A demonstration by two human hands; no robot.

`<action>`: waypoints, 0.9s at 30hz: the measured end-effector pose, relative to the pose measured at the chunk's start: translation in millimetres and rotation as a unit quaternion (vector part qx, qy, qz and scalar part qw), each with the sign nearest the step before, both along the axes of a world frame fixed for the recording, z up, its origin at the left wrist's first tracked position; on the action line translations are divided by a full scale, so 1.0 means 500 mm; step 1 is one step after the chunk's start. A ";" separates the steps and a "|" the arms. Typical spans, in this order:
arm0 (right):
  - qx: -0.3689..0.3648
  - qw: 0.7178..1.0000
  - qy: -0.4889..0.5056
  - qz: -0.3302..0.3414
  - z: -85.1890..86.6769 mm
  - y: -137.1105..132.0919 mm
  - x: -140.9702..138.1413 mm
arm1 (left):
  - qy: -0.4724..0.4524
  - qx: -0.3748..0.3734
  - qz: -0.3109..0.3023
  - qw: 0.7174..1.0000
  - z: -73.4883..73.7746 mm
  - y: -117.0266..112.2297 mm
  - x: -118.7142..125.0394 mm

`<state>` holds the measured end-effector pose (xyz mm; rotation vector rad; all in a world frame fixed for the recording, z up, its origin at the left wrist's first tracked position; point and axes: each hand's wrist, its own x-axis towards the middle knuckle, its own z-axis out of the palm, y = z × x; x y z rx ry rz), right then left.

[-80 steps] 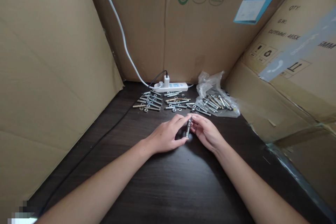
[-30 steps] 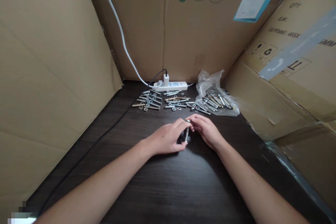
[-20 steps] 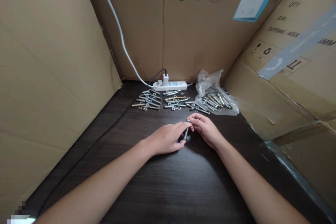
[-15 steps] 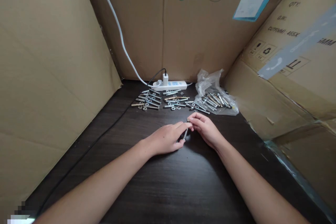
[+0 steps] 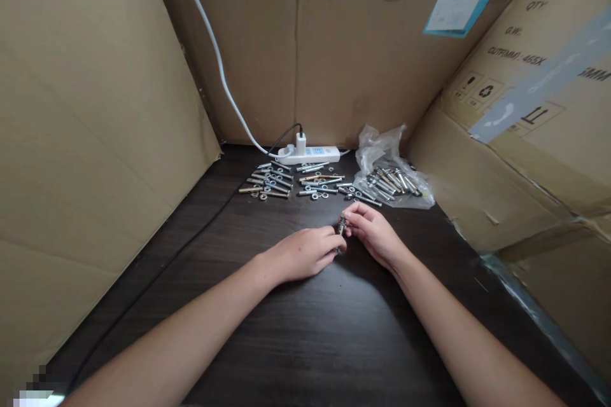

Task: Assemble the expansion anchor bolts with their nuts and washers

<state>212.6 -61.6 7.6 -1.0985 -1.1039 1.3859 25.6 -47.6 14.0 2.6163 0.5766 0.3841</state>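
A metal bolt (image 5: 341, 226) is held between my two hands above the dark table (image 5: 305, 331). My left hand (image 5: 310, 253) has its fingers closed around the bolt's lower part, hiding some of it. At the bolt's upper end, the fingertips of my right hand (image 5: 370, 229) pinch it; what looks like a nut or washer sits there, too small to tell which. Just beyond the hands lie loose bolts (image 5: 321, 178) with washers and nuts (image 5: 314, 197) scattered among them.
A clear plastic bag (image 5: 382, 146) holding several bolts lies at the back right. Behind the hardware is a white power strip (image 5: 315, 154) with a white cable. A black cable (image 5: 191, 238) crosses the left side. Cardboard walls (image 5: 258, 44) enclose the table.
My left hand's fingers have shifted their grip, closing over the bolt's lower end and uncovering its upper part. My right hand has stayed almost in place.
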 end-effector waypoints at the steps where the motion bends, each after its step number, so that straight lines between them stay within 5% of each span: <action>1: 0.006 1.000 -0.004 -0.002 -0.001 0.000 0.000 | -0.002 -0.002 0.002 1.000 0.000 0.000 0.000; 12: 0.024 0.998 -0.032 -0.039 -0.004 0.006 0.011 | -0.011 -0.002 0.005 1.000 0.001 0.000 -0.001; 27: -0.002 0.999 0.039 0.027 0.013 -0.003 0.011 | -0.027 0.012 -0.015 0.999 0.011 -0.007 -0.001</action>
